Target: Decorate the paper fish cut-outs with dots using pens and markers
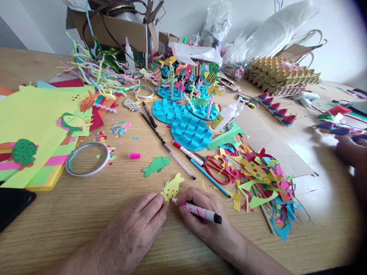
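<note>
Fingers of the left hand [137,221] hold the yellow paper fish [172,188] at lower centre of my head view; the right hand [210,233] grips a marker [199,211], tip by the fish's head. I judge drawing details is the step in hand; another stroke calls for steady paper. Around them: wooden table [86,208], paper scraps [283,179] lower right, cardboard box [123,32] upper left, pale wall [180,15] behind.

a yellow paper fish [172,188], spotted with red and dark dots, is held on the table [178,248], tail pointing away. a white-and-pink marker [198,211] is held tilted, tip by the fish's head.
</note>
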Motion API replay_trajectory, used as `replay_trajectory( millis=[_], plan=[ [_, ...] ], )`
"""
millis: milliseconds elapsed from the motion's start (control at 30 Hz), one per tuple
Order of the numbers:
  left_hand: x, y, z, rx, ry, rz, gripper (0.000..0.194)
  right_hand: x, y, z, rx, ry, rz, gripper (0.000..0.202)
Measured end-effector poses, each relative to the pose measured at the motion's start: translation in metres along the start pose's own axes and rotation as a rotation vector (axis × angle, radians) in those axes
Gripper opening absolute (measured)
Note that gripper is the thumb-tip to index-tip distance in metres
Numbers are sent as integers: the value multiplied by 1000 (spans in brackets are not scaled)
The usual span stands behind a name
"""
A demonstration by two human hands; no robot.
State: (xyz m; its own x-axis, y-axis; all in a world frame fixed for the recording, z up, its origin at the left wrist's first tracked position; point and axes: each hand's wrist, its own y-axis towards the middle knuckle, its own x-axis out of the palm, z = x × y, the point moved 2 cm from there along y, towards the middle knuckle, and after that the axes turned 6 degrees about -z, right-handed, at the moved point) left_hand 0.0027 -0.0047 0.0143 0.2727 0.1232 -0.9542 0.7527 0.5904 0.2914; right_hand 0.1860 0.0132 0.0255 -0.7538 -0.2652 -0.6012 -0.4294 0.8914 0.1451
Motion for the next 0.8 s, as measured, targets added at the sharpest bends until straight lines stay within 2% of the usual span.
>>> replay_trajectory(
  millis=[133, 233, 333, 600, 800],
  plan=[
    [1, 0, 0, -5, -12, -27, 37, -2, 0, 0, -8, 2, 11, 12],
    [1, 0, 0, -10, -4, -49, 38, -6, -1, 2, 10, -9, 85, 11],
    [1, 1, 0, -14, 13, -17, 40, -8, -2, 4, 31, -26, 137, 10],
    [1, -4, 0, 3, 9, 15, 43, -6, -2, 6, 55, -39, 124, 10],
    [3, -5, -1, 25, 28, -26, 48, -7, -2, 6, 69, -34, 124, 10]
  ],
)
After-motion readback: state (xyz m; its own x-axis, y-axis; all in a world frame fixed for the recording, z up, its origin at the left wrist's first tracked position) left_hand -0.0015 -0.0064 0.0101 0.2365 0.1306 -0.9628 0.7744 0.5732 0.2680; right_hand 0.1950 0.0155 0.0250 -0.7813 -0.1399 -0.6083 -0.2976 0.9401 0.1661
